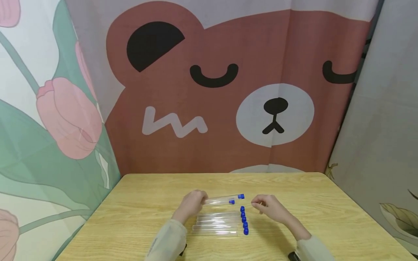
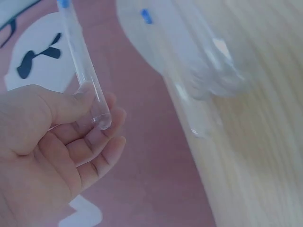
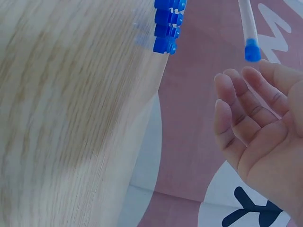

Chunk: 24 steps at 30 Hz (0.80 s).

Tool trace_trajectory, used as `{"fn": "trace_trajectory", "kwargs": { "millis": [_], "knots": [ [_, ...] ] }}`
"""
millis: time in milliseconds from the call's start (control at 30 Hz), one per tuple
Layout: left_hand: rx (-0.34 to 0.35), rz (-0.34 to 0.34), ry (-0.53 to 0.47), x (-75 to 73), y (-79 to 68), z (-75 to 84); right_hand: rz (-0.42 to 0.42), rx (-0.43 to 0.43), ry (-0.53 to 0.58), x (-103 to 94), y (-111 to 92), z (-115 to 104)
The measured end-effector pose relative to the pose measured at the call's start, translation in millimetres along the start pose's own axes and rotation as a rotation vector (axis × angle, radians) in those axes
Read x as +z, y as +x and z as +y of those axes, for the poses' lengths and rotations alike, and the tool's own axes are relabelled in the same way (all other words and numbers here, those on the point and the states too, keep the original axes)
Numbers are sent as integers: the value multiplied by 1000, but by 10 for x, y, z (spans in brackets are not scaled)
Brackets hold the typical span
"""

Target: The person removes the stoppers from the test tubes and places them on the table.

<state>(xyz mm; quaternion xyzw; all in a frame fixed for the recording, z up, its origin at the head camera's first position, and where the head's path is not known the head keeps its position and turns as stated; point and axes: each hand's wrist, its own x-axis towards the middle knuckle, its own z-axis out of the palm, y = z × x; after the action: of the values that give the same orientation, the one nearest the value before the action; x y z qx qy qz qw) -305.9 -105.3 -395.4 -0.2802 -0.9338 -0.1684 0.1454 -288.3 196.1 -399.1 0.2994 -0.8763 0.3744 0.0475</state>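
Observation:
My left hand (image 1: 192, 204) pinches the closed end of a clear test tube (image 2: 81, 52) between thumb and fingers. A blue cap (image 1: 241, 196) sits on the tube's other end, pointing right. My right hand (image 1: 270, 208) is a short way right of that cap, fingers loosely bent and holding nothing; the right wrist view shows its fingertips (image 3: 225, 84) apart from the capped end. Just nearer than the held tube lies another tube with a blue cap (image 1: 232, 202). Several clear tubes (image 1: 217, 224) lie side by side on the table, in front of the left hand.
Several loose blue caps (image 1: 244, 220) stand in a column right of the lying tubes. All this is on a wooden table (image 1: 140, 195). Behind it hangs a bear-print cloth (image 1: 215, 152), with a tulip-print curtain (image 1: 68, 116) at the left.

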Motion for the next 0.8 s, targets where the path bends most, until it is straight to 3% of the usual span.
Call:
{"fn": "trace_trajectory", "kwargs": {
  "millis": [267,633,800],
  "knots": [
    [9,20,-62,-161,-36,207,28,9,11,-20,-4,-86],
    [66,57,-93,-275,-108,380,78,-25,28,-50,-90,-221],
    [96,74,-81,-308,-120,437,155,-105,79,-27,-117,-256]
  ]
}}
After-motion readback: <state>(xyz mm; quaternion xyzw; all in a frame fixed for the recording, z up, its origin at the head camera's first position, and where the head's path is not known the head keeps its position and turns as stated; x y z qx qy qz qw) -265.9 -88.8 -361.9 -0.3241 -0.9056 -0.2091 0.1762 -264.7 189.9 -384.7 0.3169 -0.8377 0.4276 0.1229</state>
